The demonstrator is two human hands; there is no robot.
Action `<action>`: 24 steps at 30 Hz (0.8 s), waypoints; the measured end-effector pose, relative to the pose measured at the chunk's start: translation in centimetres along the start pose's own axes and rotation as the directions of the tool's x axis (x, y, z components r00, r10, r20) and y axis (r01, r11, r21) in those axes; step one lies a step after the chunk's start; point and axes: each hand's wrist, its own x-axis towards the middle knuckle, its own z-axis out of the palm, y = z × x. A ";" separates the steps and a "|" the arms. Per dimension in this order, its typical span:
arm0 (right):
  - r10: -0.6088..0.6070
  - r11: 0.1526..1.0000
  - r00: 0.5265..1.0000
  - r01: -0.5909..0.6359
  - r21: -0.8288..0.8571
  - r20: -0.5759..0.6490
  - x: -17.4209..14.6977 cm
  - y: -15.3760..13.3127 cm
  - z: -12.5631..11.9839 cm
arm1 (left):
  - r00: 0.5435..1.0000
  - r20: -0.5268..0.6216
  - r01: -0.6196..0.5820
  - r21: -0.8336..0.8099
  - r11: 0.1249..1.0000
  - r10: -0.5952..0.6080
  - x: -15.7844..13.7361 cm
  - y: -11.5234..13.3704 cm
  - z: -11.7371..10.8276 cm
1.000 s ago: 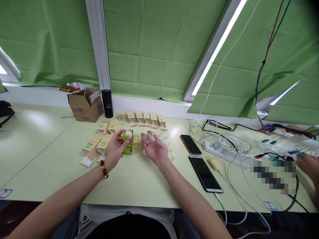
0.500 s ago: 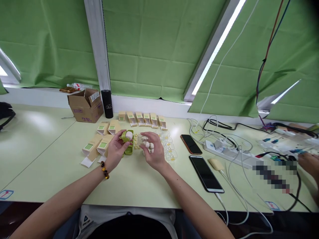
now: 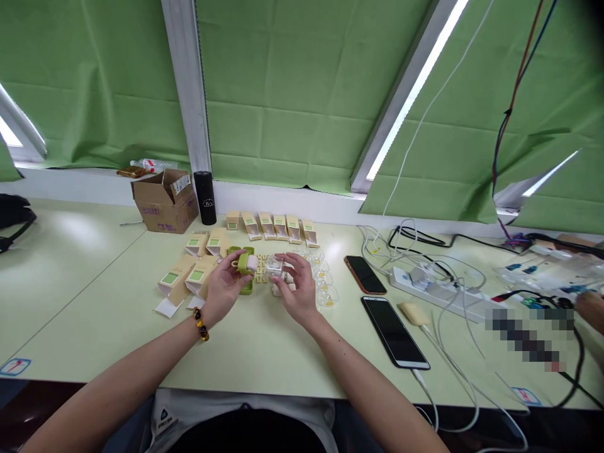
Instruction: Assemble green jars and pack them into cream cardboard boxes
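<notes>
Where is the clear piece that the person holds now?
In the head view, the clear piece is slightly left of centre, held in the right hand, just right of the green piece in the left hand.

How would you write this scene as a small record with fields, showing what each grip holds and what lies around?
Left grip: holds a green plastic-looking piece with a white rounded end
Right grip: holds a small clear plastic-looking piece
Held pieces: white end faces the clear piece; they look apart
Left side: tan paper cartons with green labels
Back: brown cardboard box with open flaps; black cylindrical bottle
Right side: two dark-screened phones; white power strip
Unclear: small yellowish pieces between the hands, exact shape
</notes>
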 end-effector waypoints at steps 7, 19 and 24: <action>0.136 0.986 0.991 -0.134 0.103 -0.004 -0.4 0.4 0.2 | 1.000 0.025 0.008 0.030 1.000 -0.008 -0.1 -0.1 0.0; 0.304 0.902 0.951 -0.306 0.304 0.055 -0.1 0.4 0.7 | 0.973 0.117 -0.229 0.379 0.897 0.199 -0.7 -0.3 -0.3; 0.306 0.897 0.947 -0.321 0.304 0.098 -0.3 0.3 0.9 | 0.962 0.146 -0.273 0.441 0.855 0.232 -0.6 -0.3 -0.3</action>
